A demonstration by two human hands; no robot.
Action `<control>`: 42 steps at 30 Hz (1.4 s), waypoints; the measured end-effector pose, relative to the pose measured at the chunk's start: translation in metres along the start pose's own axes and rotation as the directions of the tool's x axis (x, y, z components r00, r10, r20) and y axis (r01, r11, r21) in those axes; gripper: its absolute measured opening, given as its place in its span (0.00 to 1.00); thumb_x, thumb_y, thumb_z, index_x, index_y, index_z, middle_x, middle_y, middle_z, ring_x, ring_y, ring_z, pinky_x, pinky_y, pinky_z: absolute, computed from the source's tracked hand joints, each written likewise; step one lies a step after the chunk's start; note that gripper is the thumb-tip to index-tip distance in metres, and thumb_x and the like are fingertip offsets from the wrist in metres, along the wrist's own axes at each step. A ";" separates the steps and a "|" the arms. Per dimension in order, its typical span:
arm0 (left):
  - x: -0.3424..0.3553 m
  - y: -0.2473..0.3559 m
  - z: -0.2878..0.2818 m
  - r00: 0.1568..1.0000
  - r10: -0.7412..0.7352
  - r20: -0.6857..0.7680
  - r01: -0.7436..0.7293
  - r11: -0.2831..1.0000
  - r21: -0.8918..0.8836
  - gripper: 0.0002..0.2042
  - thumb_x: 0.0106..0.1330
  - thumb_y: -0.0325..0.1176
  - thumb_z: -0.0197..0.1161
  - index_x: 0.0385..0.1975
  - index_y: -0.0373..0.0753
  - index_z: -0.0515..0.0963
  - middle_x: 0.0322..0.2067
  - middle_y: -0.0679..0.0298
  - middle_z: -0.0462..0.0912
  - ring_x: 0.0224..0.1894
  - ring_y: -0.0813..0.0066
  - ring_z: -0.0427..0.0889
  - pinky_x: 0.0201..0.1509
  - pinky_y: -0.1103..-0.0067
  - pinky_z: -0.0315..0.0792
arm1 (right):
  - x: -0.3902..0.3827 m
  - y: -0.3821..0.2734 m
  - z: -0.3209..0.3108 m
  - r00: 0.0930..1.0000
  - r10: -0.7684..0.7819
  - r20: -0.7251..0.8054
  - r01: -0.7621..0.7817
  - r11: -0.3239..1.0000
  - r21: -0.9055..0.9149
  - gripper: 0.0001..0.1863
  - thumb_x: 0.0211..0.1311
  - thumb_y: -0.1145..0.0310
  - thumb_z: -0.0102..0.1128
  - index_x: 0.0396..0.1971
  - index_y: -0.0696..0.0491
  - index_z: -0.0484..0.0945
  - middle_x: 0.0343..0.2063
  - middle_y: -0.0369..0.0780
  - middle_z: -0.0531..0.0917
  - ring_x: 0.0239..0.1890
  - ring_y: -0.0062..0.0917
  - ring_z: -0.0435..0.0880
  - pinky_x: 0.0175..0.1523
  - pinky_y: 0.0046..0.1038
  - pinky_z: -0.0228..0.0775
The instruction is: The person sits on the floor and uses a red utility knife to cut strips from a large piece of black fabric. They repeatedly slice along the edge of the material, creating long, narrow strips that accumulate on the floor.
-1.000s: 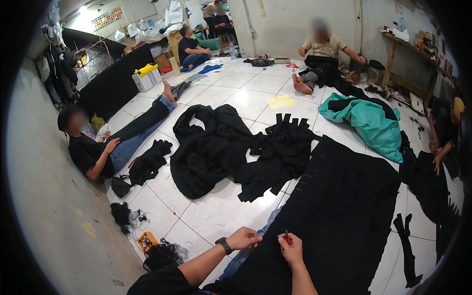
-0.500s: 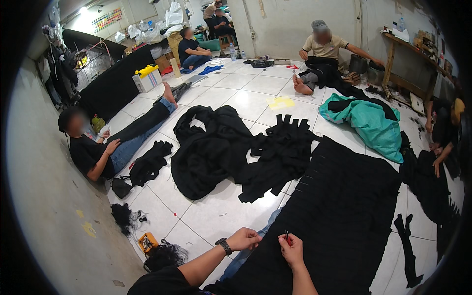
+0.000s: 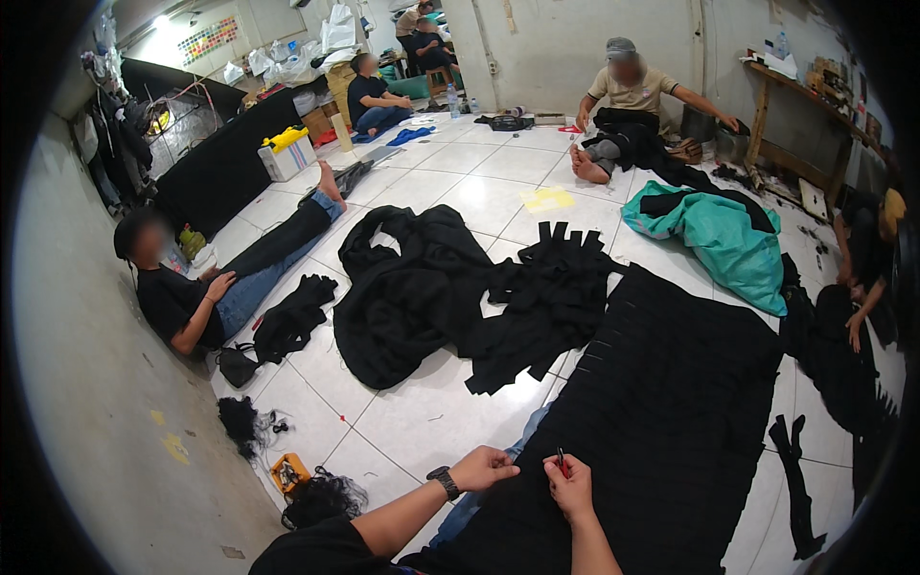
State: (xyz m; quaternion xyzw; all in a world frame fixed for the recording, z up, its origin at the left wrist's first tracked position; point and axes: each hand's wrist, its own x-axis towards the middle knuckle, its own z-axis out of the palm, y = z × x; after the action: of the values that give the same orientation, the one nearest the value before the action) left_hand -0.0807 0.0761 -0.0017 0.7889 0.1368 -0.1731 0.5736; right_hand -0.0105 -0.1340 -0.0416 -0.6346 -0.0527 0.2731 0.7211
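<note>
My left hand (image 3: 487, 469), a dark watch at its wrist, is pinched near the left edge of a large black cloth (image 3: 671, 402) spread over my jeans; what lies between its fingertips is too small to make out. My right hand (image 3: 570, 486) grips a small red-and-dark tool (image 3: 562, 462), apparently snips, just above the cloth, a short way right of my left hand. A row of short pale marks runs along the cloth's upper left edge.
Co-workers sit left (image 3: 177, 297), at back (image 3: 374, 101) (image 3: 637, 91) and right (image 3: 862, 268). Black fabric heaps (image 3: 402, 287), a teal bag (image 3: 719, 244), an orange container (image 3: 287, 471) and black thread tangles (image 3: 316, 498) lie around me. A wooden bench (image 3: 762, 115) stands back right.
My left hand has shifted slightly right along the cloth. My right hand is nearly unchanged. The co-worker at back right has moved an outstretched arm slightly, and the one on the far right has shifted.
</note>
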 end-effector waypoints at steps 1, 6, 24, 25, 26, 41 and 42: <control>0.000 0.000 -0.001 1.000 -0.010 -0.009 0.010 1.000 0.023 0.16 0.68 0.41 0.66 0.26 0.34 0.79 0.19 0.69 0.79 0.21 0.85 0.71 0.27 0.81 0.65 | 0.000 0.001 0.001 1.000 -0.016 0.005 0.016 1.000 -0.007 0.03 0.66 0.73 0.61 0.35 0.57 0.79 0.15 0.29 0.72 0.13 0.10 0.66 0.17 0.16 0.54; 0.000 -0.009 -0.004 0.999 -0.030 -0.019 0.029 0.999 -0.046 0.15 0.68 0.40 0.65 0.26 0.35 0.80 0.20 0.69 0.81 0.22 0.85 0.73 0.28 0.81 0.67 | 0.000 -0.002 0.002 1.000 0.000 0.012 0.000 1.000 0.005 0.03 0.66 0.74 0.61 0.35 0.57 0.80 0.15 0.29 0.71 0.12 0.10 0.66 0.17 0.16 0.54; -0.005 -0.003 0.000 0.988 -0.112 -0.102 0.085 0.967 -0.241 0.09 0.67 0.35 0.66 0.32 0.35 0.81 0.24 0.67 0.84 0.23 0.84 0.78 0.28 0.86 0.69 | 0.001 0.003 0.000 1.000 -0.030 -0.008 0.030 0.997 -0.074 0.03 0.65 0.74 0.62 0.34 0.57 0.80 0.16 0.28 0.72 0.13 0.10 0.66 0.18 0.16 0.54; -0.006 -0.003 -0.002 0.985 -0.111 -0.132 0.070 0.956 -0.285 0.08 0.67 0.35 0.67 0.32 0.35 0.81 0.25 0.67 0.84 0.23 0.84 0.78 0.28 0.86 0.70 | 0.003 0.006 0.003 0.999 -0.043 0.002 0.043 0.995 -0.087 0.03 0.65 0.74 0.62 0.34 0.57 0.80 0.16 0.28 0.72 0.13 0.10 0.66 0.18 0.16 0.54; -0.004 0.000 -0.001 0.986 -0.126 -0.106 0.080 0.928 -0.363 0.08 0.67 0.35 0.66 0.33 0.36 0.80 0.26 0.67 0.84 0.23 0.85 0.77 0.28 0.87 0.69 | 0.004 0.007 0.003 0.998 -0.062 -0.009 0.061 0.996 -0.071 0.02 0.65 0.74 0.62 0.34 0.57 0.80 0.16 0.28 0.72 0.13 0.10 0.66 0.18 0.16 0.54; -0.005 0.003 -0.004 0.983 -0.082 0.164 0.176 0.683 -0.709 0.06 0.72 0.35 0.57 0.35 0.41 0.75 0.28 0.68 0.78 0.27 0.83 0.75 0.29 0.86 0.66 | -0.014 -0.017 0.005 0.995 -0.103 0.001 0.103 0.994 -0.021 0.08 0.67 0.70 0.61 0.39 0.59 0.81 0.19 0.28 0.74 0.19 0.10 0.67 0.25 0.15 0.58; -0.005 -0.001 -0.003 0.985 -0.070 0.155 0.161 0.679 -0.716 0.06 0.72 0.35 0.57 0.34 0.41 0.76 0.28 0.68 0.79 0.27 0.83 0.76 0.29 0.86 0.67 | -0.017 -0.026 0.008 0.997 -0.072 0.016 0.071 0.995 0.066 0.09 0.66 0.70 0.61 0.40 0.59 0.81 0.20 0.29 0.75 0.21 0.10 0.68 0.27 0.15 0.60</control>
State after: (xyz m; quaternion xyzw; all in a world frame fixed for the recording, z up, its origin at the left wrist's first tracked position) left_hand -0.0849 0.0794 0.0004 0.4760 0.2107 -0.1856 0.8334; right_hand -0.0196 -0.1362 -0.0108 -0.6060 -0.0730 0.2544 0.7501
